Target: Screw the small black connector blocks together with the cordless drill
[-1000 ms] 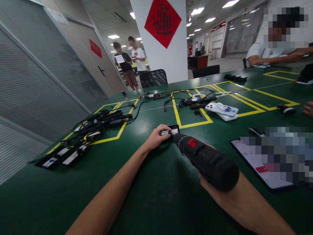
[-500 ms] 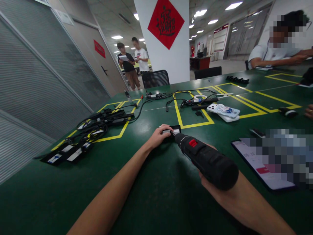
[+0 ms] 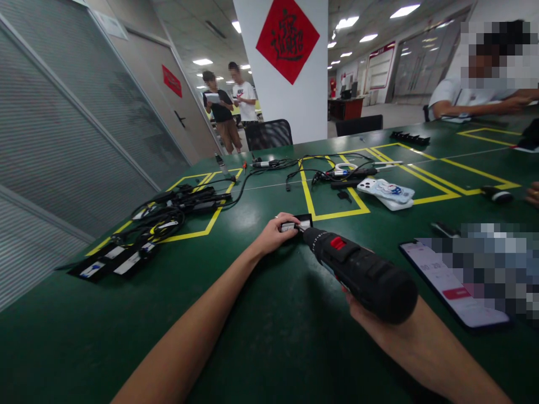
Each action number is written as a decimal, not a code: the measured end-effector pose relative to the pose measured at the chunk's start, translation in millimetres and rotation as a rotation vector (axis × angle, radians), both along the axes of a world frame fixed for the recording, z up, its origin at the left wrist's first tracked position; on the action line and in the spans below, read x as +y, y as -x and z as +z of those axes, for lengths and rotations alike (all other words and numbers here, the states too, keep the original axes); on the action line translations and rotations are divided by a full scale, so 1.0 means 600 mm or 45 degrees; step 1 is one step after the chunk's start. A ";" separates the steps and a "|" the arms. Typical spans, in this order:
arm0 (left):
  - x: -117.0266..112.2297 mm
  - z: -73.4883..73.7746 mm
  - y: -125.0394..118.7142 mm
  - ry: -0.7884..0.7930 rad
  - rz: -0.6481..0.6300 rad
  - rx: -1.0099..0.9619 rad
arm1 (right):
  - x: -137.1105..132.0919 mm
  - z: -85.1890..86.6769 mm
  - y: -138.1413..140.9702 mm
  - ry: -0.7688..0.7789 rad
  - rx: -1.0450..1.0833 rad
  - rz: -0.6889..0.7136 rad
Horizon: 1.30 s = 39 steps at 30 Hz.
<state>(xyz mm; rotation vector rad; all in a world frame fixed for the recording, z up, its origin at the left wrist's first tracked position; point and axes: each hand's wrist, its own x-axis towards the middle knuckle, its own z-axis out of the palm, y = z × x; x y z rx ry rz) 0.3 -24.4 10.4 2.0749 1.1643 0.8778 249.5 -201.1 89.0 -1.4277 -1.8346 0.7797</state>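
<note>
Driver (image 3: 362, 275) gripped in R hand (image 3: 357, 307), tip on black part (image 3: 301, 223), L hand (image 3: 273, 233) pinching it

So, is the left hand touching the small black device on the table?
Touching. The head view shows the left hand gripping the small black device.

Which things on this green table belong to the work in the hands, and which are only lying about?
In use: small black rectangular part with white label, pinned by left hand; black cylindrical electric screwdriver with red switch, gripped by right hand.
Lying about: tangled black cables; white rectangular phones; flat black smartphone with lit screen.
</note>
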 end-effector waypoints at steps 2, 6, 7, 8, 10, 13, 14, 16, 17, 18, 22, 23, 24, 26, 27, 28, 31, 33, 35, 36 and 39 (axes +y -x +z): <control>0.000 0.000 -0.001 -0.011 -0.001 0.003 | 0.000 0.002 0.000 0.005 -0.014 0.011; -0.001 0.001 -0.002 -0.025 -0.011 0.002 | 0.001 0.009 0.000 0.008 -0.034 0.033; -0.001 0.001 -0.002 -0.030 -0.014 0.002 | 0.001 0.009 0.001 -0.010 -0.039 0.022; 0.000 0.001 -0.002 -0.036 -0.018 0.001 | 0.001 0.007 0.002 -0.031 -0.047 0.013; 0.000 0.000 -0.002 -0.042 -0.025 -0.006 | 0.000 0.001 0.004 -0.078 -0.063 -0.003; 0.001 -0.001 -0.001 -0.033 -0.024 -0.014 | 0.000 -0.010 0.007 -0.118 -0.071 0.014; 0.001 -0.001 -0.001 -0.030 -0.020 -0.011 | 0.000 -0.011 0.008 -0.125 -0.070 0.018; 0.001 -0.001 -0.001 -0.029 -0.015 -0.002 | 0.000 -0.007 0.011 -0.126 -0.055 0.003; 0.000 0.000 -0.001 -0.032 -0.015 0.001 | 0.001 -0.001 0.013 -0.116 -0.040 -0.012; 0.000 0.000 -0.001 -0.036 -0.018 0.002 | 0.001 0.005 0.015 -0.098 -0.018 -0.031; -0.001 0.002 -0.001 -0.055 -0.026 -0.004 | 0.002 0.023 0.016 -0.074 0.082 -0.075; -0.002 0.002 -0.001 -0.058 -0.026 -0.005 | 0.004 0.022 0.015 -0.074 0.097 -0.071; -0.002 0.002 0.000 -0.059 -0.028 -0.004 | 0.005 0.021 0.014 -0.074 0.106 -0.071; -0.002 0.002 0.000 -0.059 -0.030 -0.004 | 0.009 0.013 0.012 -0.063 0.117 -0.067; -0.002 0.002 0.000 -0.060 -0.029 -0.004 | 0.010 0.009 0.011 -0.063 0.125 -0.064; -0.002 0.002 0.000 -0.061 -0.029 -0.004 | 0.012 0.004 0.011 -0.069 0.135 -0.061; -0.001 0.000 0.000 -0.064 -0.015 -0.004 | 0.015 -0.004 0.011 -0.100 0.153 -0.065; 0.000 -0.001 0.000 -0.061 -0.007 -0.005 | 0.016 -0.007 0.011 -0.111 0.158 -0.083; 0.000 -0.002 -0.001 -0.062 -0.010 -0.009 | 0.016 -0.006 0.011 -0.111 0.182 -0.092; 0.000 -0.001 -0.001 -0.064 -0.014 -0.012 | 0.015 -0.005 0.011 -0.108 0.194 -0.091; -0.001 0.000 -0.001 -0.067 -0.026 -0.012 | 0.014 0.004 0.007 -0.060 0.157 -0.061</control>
